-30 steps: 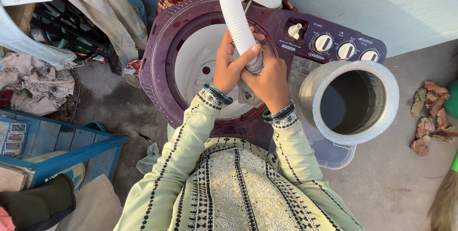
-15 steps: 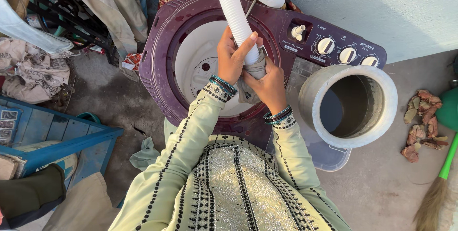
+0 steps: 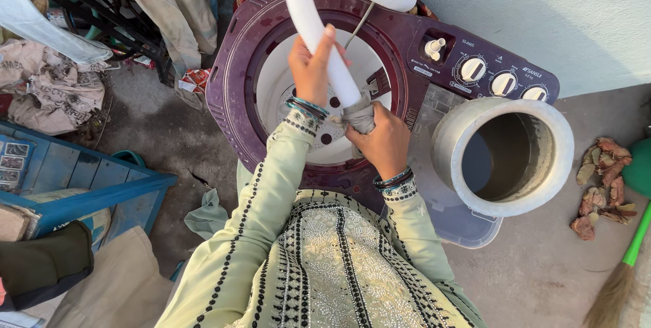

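A white ribbed hose (image 3: 319, 19) curves up and over the open tub of a maroon twin-tub washing machine (image 3: 234, 74). My left hand (image 3: 310, 67) grips the hose partway down its length. My right hand (image 3: 383, 139) is closed around the hose's lower end, where a grey cloth (image 3: 361, 119) is wrapped around it. Both hands hover over the white wash drum (image 3: 274, 97). Bangles sit on both wrists, and pale green embroidered sleeves cover my arms.
A white cylindrical spin drum (image 3: 503, 155) stands on the machine's right side, below the control knobs (image 3: 488, 77). A blue crate (image 3: 74, 179) and piled cloths (image 3: 41, 80) lie left. A green-handled broom (image 3: 627, 260) and dry scraps (image 3: 600, 186) lie right, below the pale wall.
My left hand has slid higher up the hose while my right hand stays on the cloth-wrapped end. The camera has moved closer and shifted slightly.
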